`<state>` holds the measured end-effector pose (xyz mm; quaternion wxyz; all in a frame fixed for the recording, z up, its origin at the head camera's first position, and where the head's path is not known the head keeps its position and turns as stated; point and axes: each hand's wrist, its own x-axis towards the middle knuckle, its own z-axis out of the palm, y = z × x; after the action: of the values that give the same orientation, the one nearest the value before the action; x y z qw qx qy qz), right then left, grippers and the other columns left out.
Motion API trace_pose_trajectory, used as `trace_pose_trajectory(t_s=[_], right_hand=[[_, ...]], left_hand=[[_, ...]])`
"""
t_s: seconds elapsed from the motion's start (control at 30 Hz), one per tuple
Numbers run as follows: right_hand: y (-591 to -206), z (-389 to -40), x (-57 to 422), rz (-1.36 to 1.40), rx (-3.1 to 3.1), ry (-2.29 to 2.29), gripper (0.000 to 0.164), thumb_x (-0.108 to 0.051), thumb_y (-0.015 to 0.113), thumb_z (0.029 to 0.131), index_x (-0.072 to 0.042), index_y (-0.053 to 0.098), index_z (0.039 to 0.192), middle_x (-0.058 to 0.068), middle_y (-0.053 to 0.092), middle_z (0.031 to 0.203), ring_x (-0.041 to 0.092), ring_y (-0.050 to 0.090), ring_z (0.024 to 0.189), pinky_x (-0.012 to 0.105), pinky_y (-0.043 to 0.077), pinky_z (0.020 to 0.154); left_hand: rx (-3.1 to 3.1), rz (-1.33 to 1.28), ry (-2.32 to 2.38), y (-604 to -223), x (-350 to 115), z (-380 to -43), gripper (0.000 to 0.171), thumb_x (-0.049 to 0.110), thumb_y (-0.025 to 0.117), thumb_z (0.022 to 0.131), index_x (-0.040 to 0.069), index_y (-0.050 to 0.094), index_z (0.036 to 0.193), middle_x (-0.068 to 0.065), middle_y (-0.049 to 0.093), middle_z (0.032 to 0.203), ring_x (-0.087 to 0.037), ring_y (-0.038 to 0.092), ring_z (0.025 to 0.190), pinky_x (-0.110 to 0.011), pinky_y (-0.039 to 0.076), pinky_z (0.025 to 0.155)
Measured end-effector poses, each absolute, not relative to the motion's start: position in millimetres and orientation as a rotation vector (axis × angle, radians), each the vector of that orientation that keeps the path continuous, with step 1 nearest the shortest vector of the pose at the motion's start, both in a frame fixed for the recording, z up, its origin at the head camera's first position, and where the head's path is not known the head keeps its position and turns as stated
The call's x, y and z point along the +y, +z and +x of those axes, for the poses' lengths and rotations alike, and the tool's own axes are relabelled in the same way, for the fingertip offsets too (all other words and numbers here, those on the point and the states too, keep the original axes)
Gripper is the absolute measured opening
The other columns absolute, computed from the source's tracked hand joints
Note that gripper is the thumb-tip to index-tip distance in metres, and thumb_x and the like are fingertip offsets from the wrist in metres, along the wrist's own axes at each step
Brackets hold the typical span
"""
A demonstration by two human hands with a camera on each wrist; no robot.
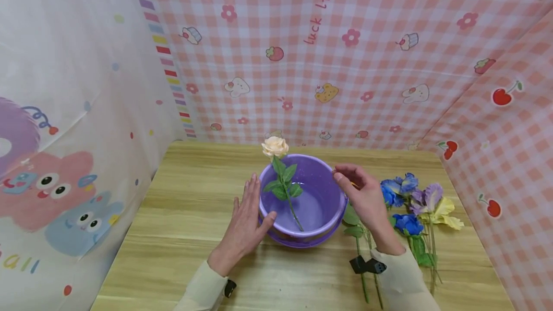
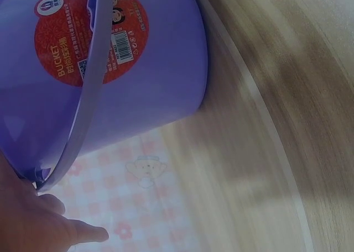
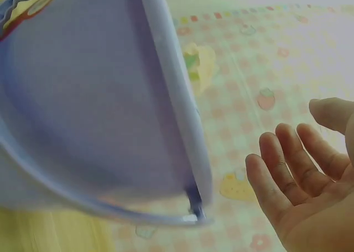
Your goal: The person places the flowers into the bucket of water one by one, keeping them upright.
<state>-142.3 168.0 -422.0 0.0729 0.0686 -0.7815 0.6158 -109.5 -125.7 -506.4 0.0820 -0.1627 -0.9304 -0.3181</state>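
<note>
Left hand point(image 1: 246, 229) is resting nearly straight-fingered against the purple bucket point(image 1: 324, 186) on the desk point(image 1: 194, 205), gripping nothing; right hand point(image 1: 367, 200) is hovering beside the opposite rim, fingers loosely bent, holding nothing. Cream rose point(image 1: 281, 191) is leaning inside the bucket, bloom point(image 1: 274, 146) at the far-left rim. Judging rose light, bloom soft, stem point(image 1: 294, 212) springy; pinching below the leaves is looking safest. Bucket is appearing slick, smooth plastic.

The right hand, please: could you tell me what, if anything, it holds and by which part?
Nothing: the right hand is empty, with a gap between it and the purple bucket.
</note>
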Motion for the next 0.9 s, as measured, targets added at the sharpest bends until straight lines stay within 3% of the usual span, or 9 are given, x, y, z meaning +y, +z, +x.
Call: trace_pose_trajectory(t_s=[0.23, 0.67, 0.9], right_hand=[[-425, -132, 191, 0.166, -2.329, 1.824, 0.032, -0.022, 0.066, 0.103, -0.001, 0.067, 0.128, 0.006, 0.073, 0.116, 0.011, 0.069, 0.103, 0.019, 0.057, 0.088], [-454, -114, 227, 0.062, -2.228, 1.967, 0.029, -0.014, 0.065, 0.104, 0.005, 0.064, 0.125, 0.002, 0.073, 0.112, 0.013, 0.072, 0.099, 0.022, 0.060, 0.086], [-474, -108, 249, 0.020, -2.214, 2.026, 0.029, -0.015, 0.062, 0.105, 0.005, 0.063, 0.125, 0.000, 0.075, 0.111, 0.012, 0.072, 0.099, 0.022, 0.059, 0.088]], left_hand=[[-2.773, -0.486, -0.943, -507, -126, -110, 0.088, 0.058, 0.041, 0.105, 0.009, 0.002, 0.167, -0.013, 0.002, 0.174, -0.036, 0.007, 0.158, -0.070, 0.011, 0.119], [-2.780, -0.485, -0.967, -507, -127, -109, 0.088, 0.058, 0.041, 0.105, 0.010, 0.001, 0.167, -0.008, -0.003, 0.174, -0.034, 0.005, 0.158, -0.070, 0.010, 0.119], [-2.769, -0.493, -0.949, -508, -127, -110, 0.088, 0.058, 0.040, 0.105, 0.010, 0.001, 0.167, -0.015, 0.003, 0.174, -0.039, 0.009, 0.158, -0.071, 0.012, 0.118]])
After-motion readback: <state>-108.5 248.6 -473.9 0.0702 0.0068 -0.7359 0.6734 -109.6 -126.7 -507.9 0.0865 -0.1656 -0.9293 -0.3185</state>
